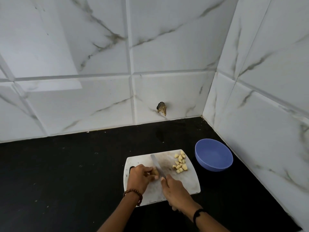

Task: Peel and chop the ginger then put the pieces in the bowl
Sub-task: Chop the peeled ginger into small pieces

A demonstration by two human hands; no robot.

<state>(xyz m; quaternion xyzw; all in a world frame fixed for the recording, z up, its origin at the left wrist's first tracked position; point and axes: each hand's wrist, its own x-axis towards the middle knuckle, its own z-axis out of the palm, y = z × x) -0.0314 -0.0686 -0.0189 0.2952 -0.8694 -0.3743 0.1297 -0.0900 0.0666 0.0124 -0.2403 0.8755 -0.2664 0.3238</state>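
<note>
Left hand fingers curl round a small ginger piece on the cutting board; right hand grips the knife. Ginger looks firm, light, maybe slippery; pinch well clear of the blade. Cut pieces lie near the bowl.

Counter: black, faint pale flecks. Wall tiles: white, grey marble veining. Bowl near counter's back right corner: periwinkle blue, plain. Cutting board: white, grey-brown smudges. Ginger pieces: pale yellow. Knife blade: dull silver. Left wrist beads: brown; right wrist band: black.
</note>
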